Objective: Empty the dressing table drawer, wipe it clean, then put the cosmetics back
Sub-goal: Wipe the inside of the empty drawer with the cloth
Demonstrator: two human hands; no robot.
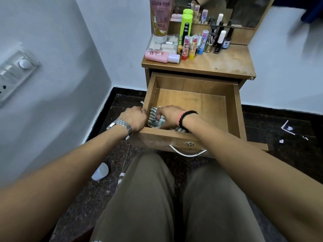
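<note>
**In the open drawer, a hand rubs with a cloth**

Inside the pulled-out brown wooden drawer [232, 109], near its front left corner, lies a crumpled green and white striped cloth [154, 118]. The right hand [168, 113] has its fingers curled over the cloth and holds it down on the drawer floor. A black bead bracelet [186, 119] sits on that wrist. The left hand [135, 117] is closed around the drawer's left front corner, gripping the wooden edge. It wears a silver metal watch [120, 126]. The rest of the drawer floor is bare wood. A curved silver handle [187, 153] hangs on the drawer front, with a small round lock just above it.

Above the drawer, the brown wooden dressing table top [227, 62] holds the cosmetics. A tall pink tube [160, 18] stands at the back left. A pink bottle with a white cap [161, 56] lies on its side at the front left. A bright green bottle [186, 26] stands near them, beside a row of small lipsticks and nail polish bottles [204, 43].

Below, the person's knees in olive trousers [174, 198] are close to the drawer. A white cup [100, 171] lies on the dark floor.
</note>
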